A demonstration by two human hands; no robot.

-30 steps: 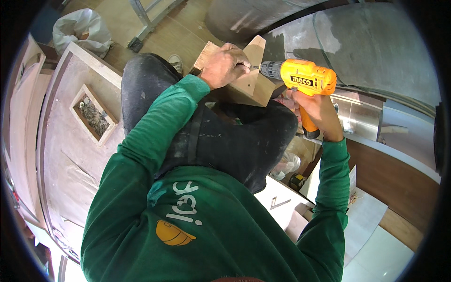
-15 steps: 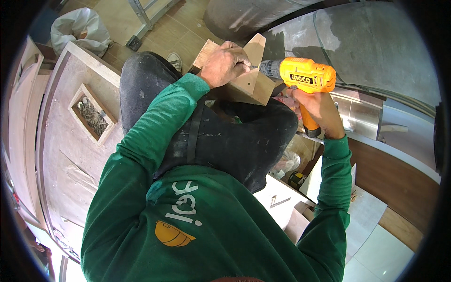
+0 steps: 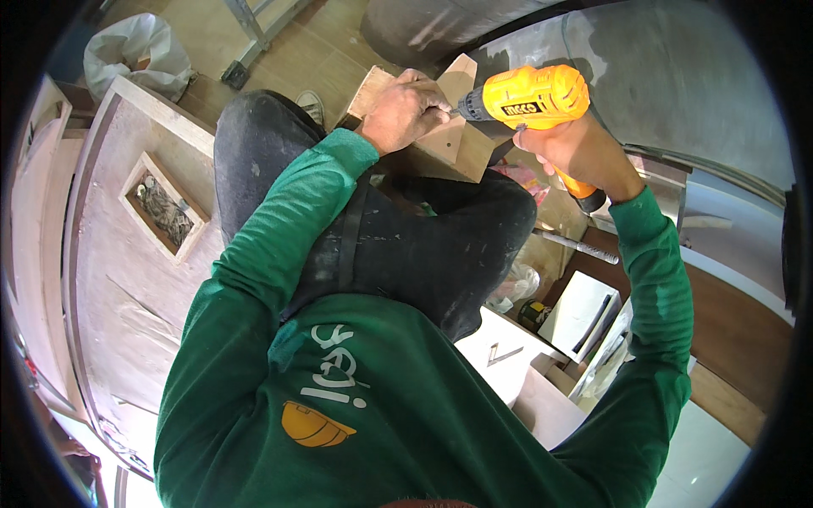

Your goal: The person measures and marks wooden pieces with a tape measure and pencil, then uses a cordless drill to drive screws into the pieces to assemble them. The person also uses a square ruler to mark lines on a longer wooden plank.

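My right hand (image 3: 572, 151) grips the handle of a yellow cordless drill (image 3: 529, 97), held level with its bit pointing left. The bit tip meets an angled wooden piece (image 3: 453, 144) that rests on my dark-trousered knees. My left hand (image 3: 405, 110) lies on top of this wooden piece and presses it down, with the fingers right beside the drill bit. Both sleeves are green.
A long plywood panel (image 3: 127, 254) with a small rectangular box of screws (image 3: 161, 207) lies to my left. A white bag (image 3: 135, 51) sits on the floor at the upper left. White boards (image 3: 584, 313), a metal rod (image 3: 576, 245) and a curved grey surface (image 3: 677, 76) are on the right.
The drill and both hands stay at nearly the same spot on the wooden piece; only a slight shift of the view shows.
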